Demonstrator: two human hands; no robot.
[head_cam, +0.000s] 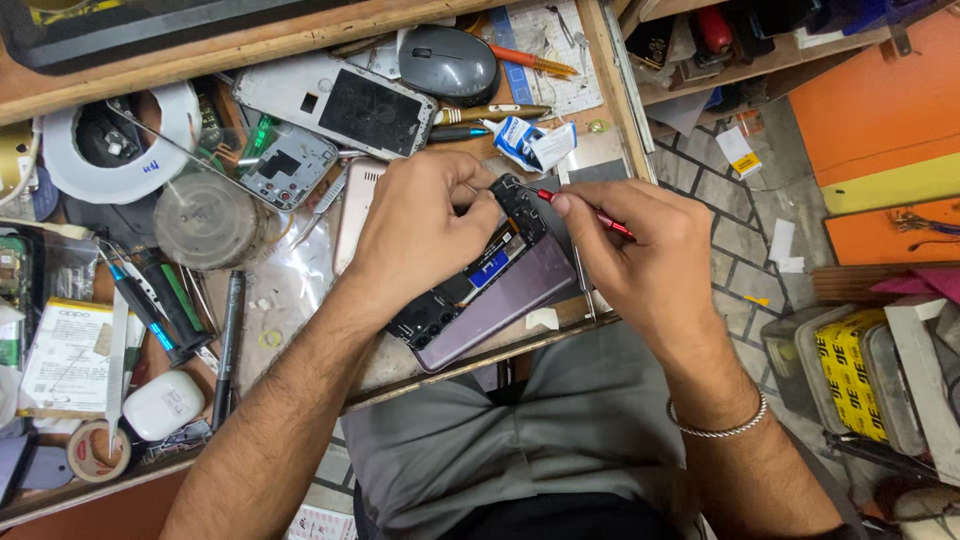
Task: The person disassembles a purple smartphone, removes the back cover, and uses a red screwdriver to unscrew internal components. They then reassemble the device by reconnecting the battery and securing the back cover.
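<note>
Between both hands lies the opened phone [487,287], its long axis slanting from near-left to far-right; the left hand [420,235] clamps its top edge, the right hand [650,255] pinches a red screwdriver [590,212] tip-down there

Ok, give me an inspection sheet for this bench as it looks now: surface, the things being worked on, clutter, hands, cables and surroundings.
Surface: wooden bench, crowded, with a raised rim.
Job's things: opened phone, back off, lying at the bench's front edge; red-handled screwdriver, tip at the phone's upper end.
Clutter: grey mouse, bare phone frame, white earbud case, tape roll, black pen, round lidded jar.
Grippers: left hand steadies the phone; right hand pinches the screwdriver, metal bracelet on the wrist.
Cables: nothing seen.
Surroundings: tiled floor, orange panel, yellow-labelled clear box.
</note>
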